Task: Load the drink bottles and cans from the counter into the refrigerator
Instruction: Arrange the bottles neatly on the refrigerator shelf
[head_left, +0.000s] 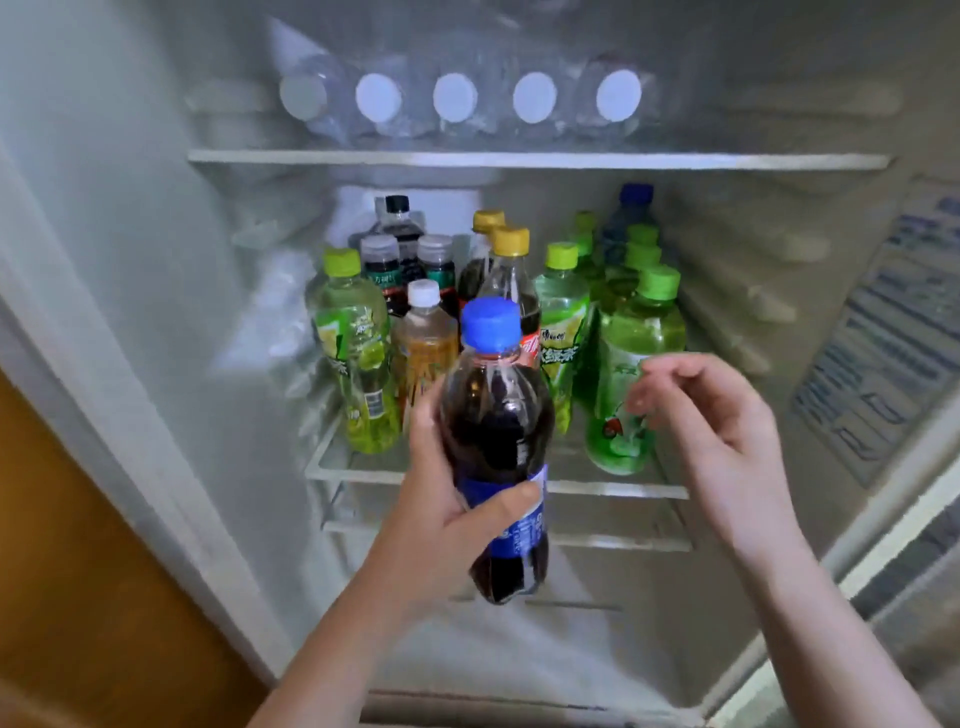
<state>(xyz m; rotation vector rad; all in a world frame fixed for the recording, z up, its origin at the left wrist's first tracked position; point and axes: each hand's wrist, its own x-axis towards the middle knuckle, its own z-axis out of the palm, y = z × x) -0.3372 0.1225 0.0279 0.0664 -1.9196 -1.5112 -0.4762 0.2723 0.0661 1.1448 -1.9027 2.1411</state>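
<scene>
Grips smooth, rounded plastic bottle (496, 431) upright in left hand (447, 514) before shelf's (613, 489) front edge; holds right hand (711, 415) slack, empty.

place: home kitchen | cue: open refrigerator (156, 270), glass shelf (519, 160), assorted drink bottles (358, 332), wooden panel (78, 545) beside

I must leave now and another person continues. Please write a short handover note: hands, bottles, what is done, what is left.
Left hand grips the dark cola plastic bottle with blue cap before the middle glass shelf.
Right hand is open, holding nothing.
Done: many capped bottles stand on that shelf; clear white-capped bottles lie above.
Left: set the cola bottle down; the counter is not in view.
</scene>
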